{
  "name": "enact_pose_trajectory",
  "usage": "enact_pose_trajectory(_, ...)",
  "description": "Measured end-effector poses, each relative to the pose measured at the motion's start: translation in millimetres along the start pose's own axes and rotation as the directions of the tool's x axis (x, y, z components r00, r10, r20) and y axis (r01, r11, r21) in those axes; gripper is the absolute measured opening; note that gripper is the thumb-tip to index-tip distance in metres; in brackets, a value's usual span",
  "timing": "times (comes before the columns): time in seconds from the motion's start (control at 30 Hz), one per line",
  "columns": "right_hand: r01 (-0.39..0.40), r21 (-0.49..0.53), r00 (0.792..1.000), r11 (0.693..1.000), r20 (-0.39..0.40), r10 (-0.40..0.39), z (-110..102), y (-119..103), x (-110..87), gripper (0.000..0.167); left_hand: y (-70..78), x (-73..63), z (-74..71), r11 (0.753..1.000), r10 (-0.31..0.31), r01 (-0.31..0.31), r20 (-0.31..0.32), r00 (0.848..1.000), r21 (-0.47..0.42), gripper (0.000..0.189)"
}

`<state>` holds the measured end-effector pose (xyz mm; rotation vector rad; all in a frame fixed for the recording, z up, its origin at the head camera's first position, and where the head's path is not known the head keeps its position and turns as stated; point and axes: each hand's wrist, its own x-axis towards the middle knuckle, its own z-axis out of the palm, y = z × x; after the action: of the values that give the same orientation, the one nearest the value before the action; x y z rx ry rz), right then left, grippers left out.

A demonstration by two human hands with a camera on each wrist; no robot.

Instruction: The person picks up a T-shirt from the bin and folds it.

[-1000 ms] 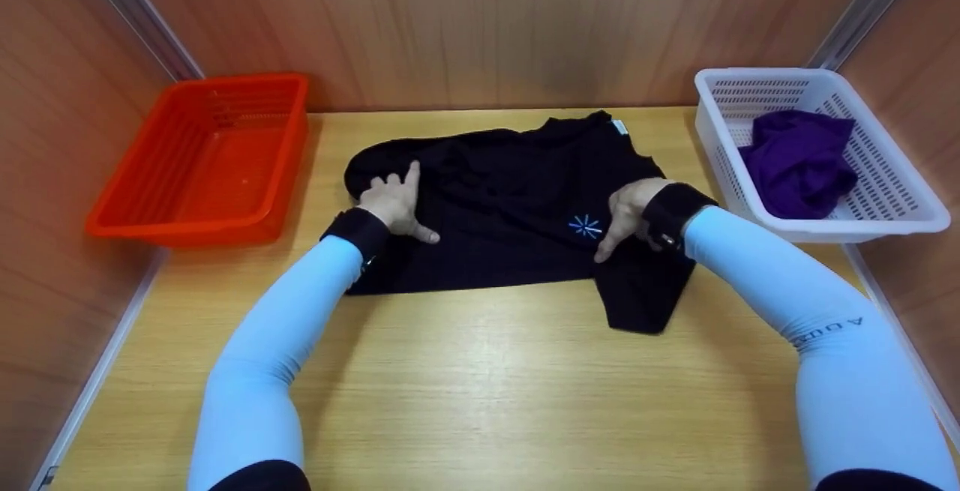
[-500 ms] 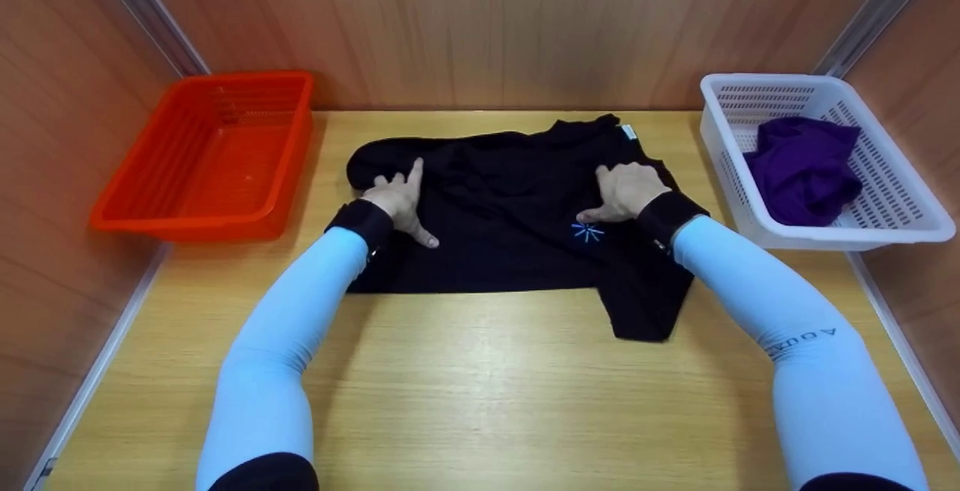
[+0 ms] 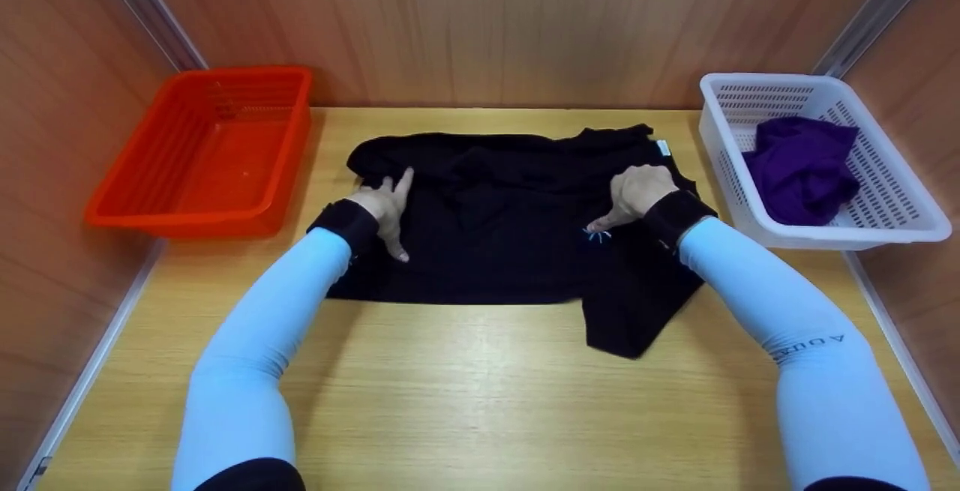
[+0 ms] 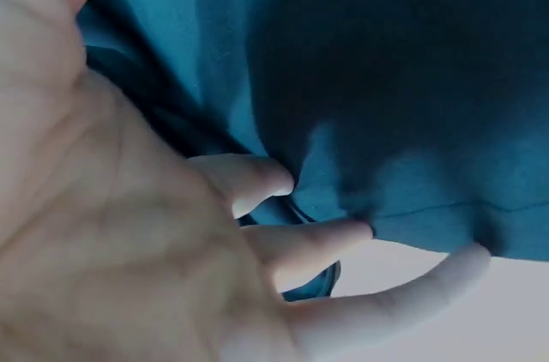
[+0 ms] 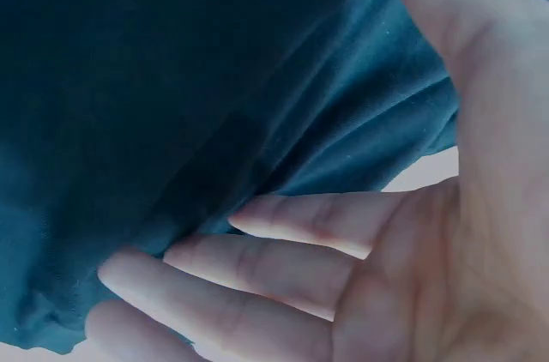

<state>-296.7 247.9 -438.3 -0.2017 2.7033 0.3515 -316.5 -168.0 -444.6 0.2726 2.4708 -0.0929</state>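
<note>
A black T-shirt [image 3: 495, 251] with a light blue starburst print lies spread sideways on the table, its collar end toward the right and one sleeve [image 3: 619, 326] pointing to the front. On its left end rests my left hand [image 3: 384, 214], fingers spread; the left wrist view shows the fingertips touching the cloth [image 4: 412, 105] near a hem. My right hand [image 3: 637, 193] lies on the chest part, its thumb over the print. In the right wrist view its fingers [image 5: 249, 272] are extended against the cloth, beside several creases. Neither hand pinches the fabric.
An orange-red basket [image 3: 259, 217] stands at the back left. At the back right is a white basket [image 3: 862, 235] with a crumpled purple cloth [image 3: 802, 169] inside. Wooden panels [image 3: 495, 26] wall the table [image 3: 450, 401] at the back and sides.
The right hand first shifted back, then slid a little right. The left hand moved slightly left. The shirt is stretched wider, its front edge lies nearer me, and its middle looks flatter.
</note>
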Motion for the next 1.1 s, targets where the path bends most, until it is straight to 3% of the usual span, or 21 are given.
enact_pose_trajectory(0.07,-0.011,0.001,1.000,1.000,0.015,0.011,-1.8,0.6,0.1,0.091,2.0,-13.6,-2.2,0.998,0.001,-0.003,0.034,0.999,0.064,0.152)
enact_pose_trajectory(0.17,-0.022,-0.006,0.999,1.000,0.033,0.022,-4.5,0.8,1.0,0.096,1.9,-20.6,-2.5,0.992,-0.019,0.013,0.050,0.999,0.128,0.136)
enact_pose_trajectory(0.3,-0.045,-0.011,0.999,0.999,0.027,0.045,-6.0,3.5,0.6,0.097,1.1,-22.6,-3.3,0.989,-0.041,0.053,-0.093,0.995,0.135,0.097)
enact_pose_trajectory(0.37,-0.063,-0.012,0.997,0.998,0.032,0.064,-6.1,4.9,0.5,0.096,-1.7,-17.2,-1.7,0.988,-0.033,0.062,-0.198,0.980,0.140,0.081)
enact_pose_trajectory(0.43,-0.071,-0.016,0.997,0.997,0.042,0.071,-6.2,5.3,0.3,0.096,-7.1,-10.7,-0.8,0.990,-0.035,0.067,-0.246,0.969,0.123,0.073)
enact_pose_trajectory(0.5,-0.066,-0.014,0.996,0.998,0.051,0.067,-6.8,4.5,-0.7,0.093,-14.6,-7.3,-0.9,0.993,-0.066,0.087,-0.231,0.971,0.083,0.077)
enact_pose_trajectory(0.63,-0.039,-0.019,0.998,0.999,0.048,0.040,-6.9,1.8,-4.0,0.084,-28.0,-9.6,-5.6,0.985,-0.167,0.170,-0.088,0.982,0.031,0.106)
enact_pose_trajectory(0.73,-0.025,-0.027,0.998,0.999,0.059,0.027,-5.9,1.7,-6.4,0.082,-30.9,-11.2,-11.1,0.981,-0.189,0.191,-0.042,0.981,0.036,0.113)
enact_pose_trajectory(0.83,-0.014,-0.007,0.997,1.000,0.072,0.015,-3.4,4.2,-3.6,0.086,-30.1,-9.4,-15.7,0.991,-0.129,0.127,-0.094,0.987,-0.034,0.112)
enact_pose_trajectory(0.93,0.015,0.060,0.998,0.998,0.062,-0.019,2.1,10.8,3.6,0.107,-25.6,-2.2,-18.0,0.986,-0.003,-0.024,-0.159,0.987,-0.162,0.120)
enact_pose_trajectory(1.03,0.047,0.157,0.997,0.987,0.059,-0.057,10.5,19.2,11.1,0.130,-18.7,9.1,-16.8,0.963,0.091,-0.123,-0.137,0.986,-0.238,0.128)
enact_pose_trajectory(1.1,0.074,0.217,0.995,0.973,0.054,-0.088,15.8,24.1,13.1,0.133,-14.1,16.7,-14.5,0.966,0.089,-0.109,-0.095,0.992,-0.236,0.131)
